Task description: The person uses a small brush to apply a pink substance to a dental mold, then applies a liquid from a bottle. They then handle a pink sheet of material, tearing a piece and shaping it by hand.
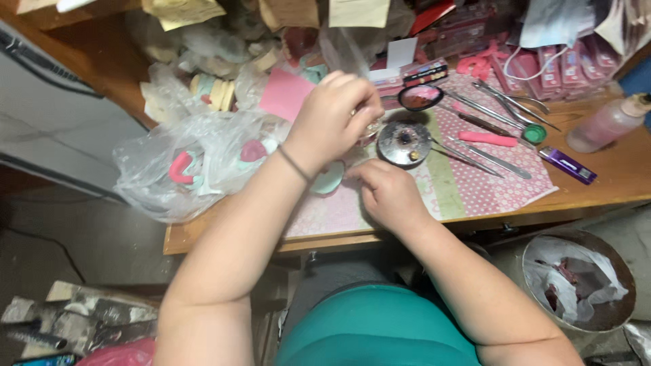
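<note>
Your left hand is curled shut around something small and clear; what it is, you can't tell. Your right hand, fingers bent, rests on the mat. The round dish lies between them, just beyond the right hand, nearer it.
</note>
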